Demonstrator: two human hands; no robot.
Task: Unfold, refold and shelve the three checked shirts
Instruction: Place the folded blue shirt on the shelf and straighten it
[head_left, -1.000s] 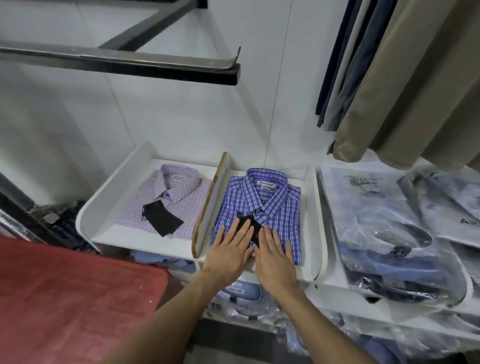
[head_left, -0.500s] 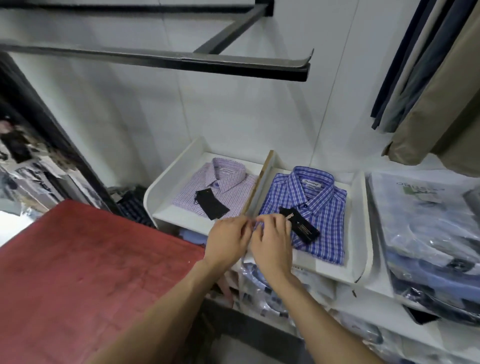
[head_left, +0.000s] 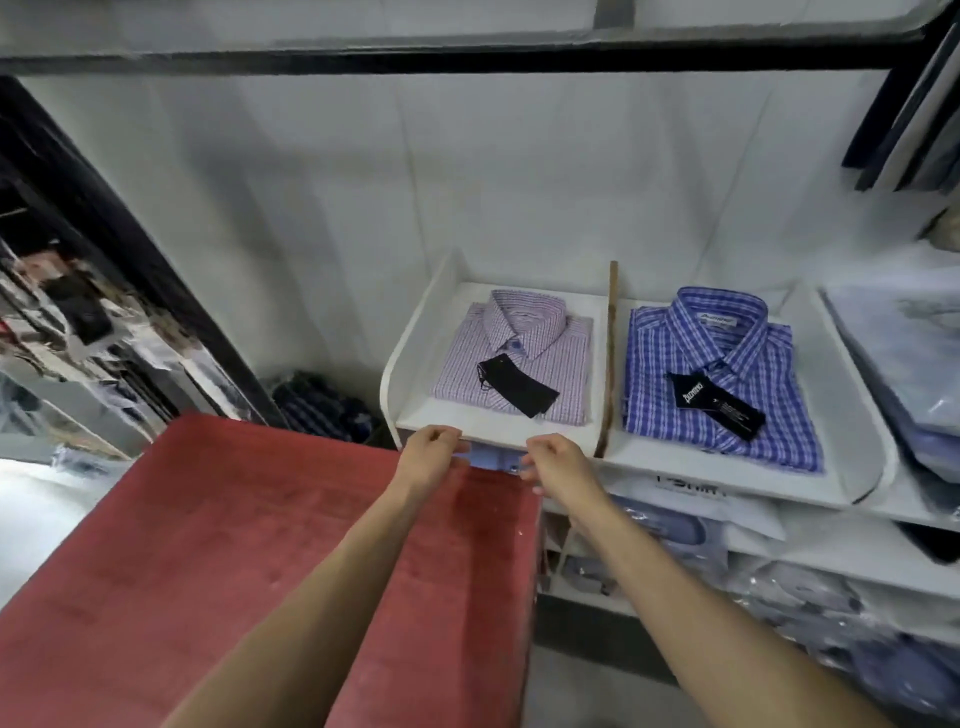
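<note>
While two checked shirts, lilac shirt (head_left: 514, 358) and blue shirt (head_left: 719, 371), lie folded on the shelf (head_left: 852, 467) at frame centre-right, I judge one remains; my left hand (head_left: 428, 457) and right hand (head_left: 558, 462) hang below, fingers loosely curled, empty.

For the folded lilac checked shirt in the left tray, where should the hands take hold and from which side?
Grip the lilac checked shirt by its near folded hem, one hand at each front corner, coming from the open front of the white tray. The side wall and the wooden divider block the sides, and the collar faces the back wall.
</note>
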